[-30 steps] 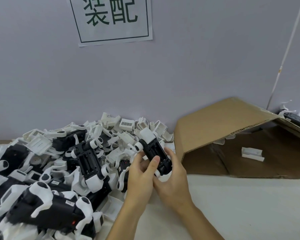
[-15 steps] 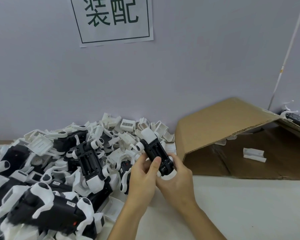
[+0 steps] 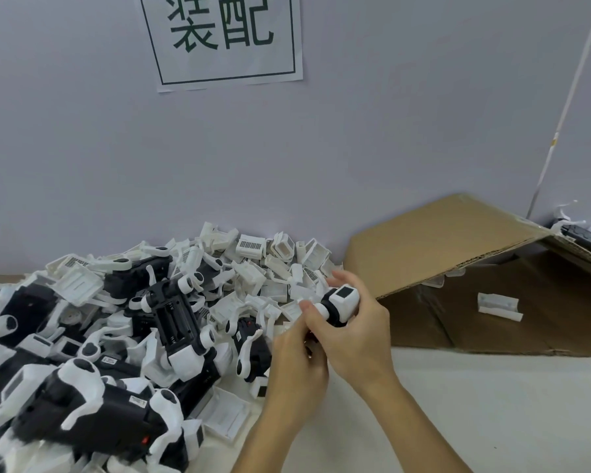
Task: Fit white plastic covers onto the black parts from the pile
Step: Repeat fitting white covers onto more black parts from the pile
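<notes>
Turned since half a second ago, the black plastic part with white end cover (image 3: 338, 307) now shows its white end with a dark square window toward the camera, where before its long black body lay open to view. Both hands hold it just above the pale worktop (image 3: 475, 404), at the right edge of the pile. The left hand (image 3: 299, 367) comes up from below with fingers curled round the part's lower end, its fingertips (image 3: 304, 307) against a white round knob on the side. The right hand (image 3: 359, 336) wraps the part from the right, fingers curved over the top.

To the left, a heaped pile of black parts and loose white plastic covers (image 3: 123, 336) spreads over the worktop up to the wall. One long black part with white rounded ends (image 3: 178, 322) lies on top of it.

To the right, beyond the hands, a flattened brown cardboard box (image 3: 458, 240) leans open, with a single white plastic cover (image 3: 498, 306) lying inside it. Another black and white part (image 3: 584, 237) rests on its far right flap.

On the grey wall (image 3: 389, 131) behind hangs a white paper sign with green characters (image 3: 224, 39), and a thin white cable (image 3: 567, 104) runs down it at the right.
</notes>
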{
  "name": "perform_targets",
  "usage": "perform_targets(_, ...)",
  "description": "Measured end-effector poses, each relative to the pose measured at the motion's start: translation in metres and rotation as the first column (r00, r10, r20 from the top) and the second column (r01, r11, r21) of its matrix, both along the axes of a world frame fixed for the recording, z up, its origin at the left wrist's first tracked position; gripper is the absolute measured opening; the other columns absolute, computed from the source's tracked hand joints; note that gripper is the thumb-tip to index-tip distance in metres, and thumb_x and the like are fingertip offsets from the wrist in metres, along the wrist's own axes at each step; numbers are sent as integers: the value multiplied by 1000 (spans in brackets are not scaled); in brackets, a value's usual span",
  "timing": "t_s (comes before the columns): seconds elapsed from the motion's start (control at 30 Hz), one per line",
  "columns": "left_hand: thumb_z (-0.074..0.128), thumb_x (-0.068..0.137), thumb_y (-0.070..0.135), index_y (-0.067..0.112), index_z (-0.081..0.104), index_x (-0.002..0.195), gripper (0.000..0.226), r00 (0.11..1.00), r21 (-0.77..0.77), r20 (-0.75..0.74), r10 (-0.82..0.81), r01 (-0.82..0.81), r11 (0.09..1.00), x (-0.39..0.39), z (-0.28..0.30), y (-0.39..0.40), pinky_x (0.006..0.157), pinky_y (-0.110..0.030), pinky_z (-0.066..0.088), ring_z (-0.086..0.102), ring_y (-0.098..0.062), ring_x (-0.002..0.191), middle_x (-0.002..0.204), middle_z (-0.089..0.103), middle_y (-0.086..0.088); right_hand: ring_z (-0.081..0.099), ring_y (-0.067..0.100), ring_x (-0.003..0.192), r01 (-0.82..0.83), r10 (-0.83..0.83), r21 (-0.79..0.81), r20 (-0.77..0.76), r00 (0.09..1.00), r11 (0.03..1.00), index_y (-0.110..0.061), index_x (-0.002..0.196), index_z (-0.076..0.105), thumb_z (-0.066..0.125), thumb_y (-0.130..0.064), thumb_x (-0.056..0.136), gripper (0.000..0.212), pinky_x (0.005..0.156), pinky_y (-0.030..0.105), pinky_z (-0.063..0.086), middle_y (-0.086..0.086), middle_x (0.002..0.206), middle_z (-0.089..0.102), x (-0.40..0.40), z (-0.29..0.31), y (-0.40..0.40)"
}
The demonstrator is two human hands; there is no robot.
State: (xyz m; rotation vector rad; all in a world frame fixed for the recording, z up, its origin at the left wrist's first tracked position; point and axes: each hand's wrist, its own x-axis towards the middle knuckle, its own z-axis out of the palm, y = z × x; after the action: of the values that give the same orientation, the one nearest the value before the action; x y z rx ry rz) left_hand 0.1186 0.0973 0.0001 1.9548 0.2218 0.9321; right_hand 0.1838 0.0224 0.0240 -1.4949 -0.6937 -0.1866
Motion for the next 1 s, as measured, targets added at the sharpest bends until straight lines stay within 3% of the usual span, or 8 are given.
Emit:
perform_targets(0.1, 49, 86, -5, 36, 66, 111, 51, 1000, 6, 7, -24, 24, 1000, -4, 5, -2, 73, -15, 53, 70, -2, 89, 95, 74, 20, 70, 10, 92, 98, -98, 5, 24, 995, 995, -48, 107, 59, 78, -65, 59, 54, 85, 37, 59, -24, 93, 69, 2, -2, 1)
perform_targets(0.23, 51, 85, 8, 36, 66, 111, 42, 998, -21, 13, -54, 54, 998, -4, 5, -2, 73, -23, 56, 70, -6, 89, 96, 75, 17, 69, -2, 91, 69, -70, 54, 6, 998, 996, -31, 127, 61, 77, -63, 63, 73, 82, 18, 56, -28, 97, 69, -2, -3, 3)
perform_targets(0.4, 49, 84, 4, 37, 65, 114, 47, 997, -28, 5, -76, 76, 997, -6, 6, -3, 78, -14, 53, 69, 1, 97, 101, 74, 21, 70, 3, 88, 128, -128, -6, 13, 992, 992, -33, 120, 64, 79, -61, 61, 68, 85, 31, 58, -19, 90, 70, -2, -1, 2)
perform_targets(0.53, 52, 91, -6, 20, 65, 117, 39, 999, -77, 30, -39, 41, 996, -3, 3, -1, 79, -22, 56, 71, -9, 94, 99, 75, 14, 55, -8, 121, -170, 167, -56, -55, 985, 984, -33, 152, 34, 82, -56, 65, 101, 98, 11, 46, -23, 133, 57, 1, -1, 1)
perform_targets(0.6, 52, 95, -8, 20, 60, 110, 32, 997, -179, 71, 19, -6, 984, -3, 8, 3, 73, -13, 52, 71, -14, 89, 93, 75, 12, 38, -9, 137, -265, 264, -22, -39, 964, 964, -46, 151, 20, 69, -59, 75, 91, 107, 11, 36, -23, 150, 42, -1, -4, 0)
perform_targets(0.7, 51, 101, 5, 18, 63, 112, 21, 990, -501, 131, 53, 20, 865, -5, 18, 10, 85, -21, 53, 71, -11, 100, 104, 76, 2, 50, 6, 130, -42, 42, 121, 7, 999, 992, -42, 139, 37, 52, -39, 93, 49, 103, 23, 41, -9, 137, 56, -4, -20, -3)
perform_targets(0.87, 48, 100, 21, 3, 64, 123, 33, 954, -872, 295, 50, 247, 422, -11, 36, 15, 95, -40, 46, 66, -28, 104, 112, 71, -17, 57, 14, 84, 112, -95, 102, -166, 982, 988, -33, 104, 60, 51, -14, 99, 21, 70, 15, 43, -3, 89, 62, -2, -36, 0)
perform_targets(1.0, 72, 74, 32, 17, 67, 79, 16, 964, -842, 258, 69, 190, 505, -11, 40, 10, 62, -30, 49, 60, -16, 60, 70, 63, -6, 60, 14, 82, -8, 12, 17, -229, 973, 1000, -28, 98, 65, 54, -4, 97, 26, 68, 18, 46, -4, 86, 65, -1, -39, 2)
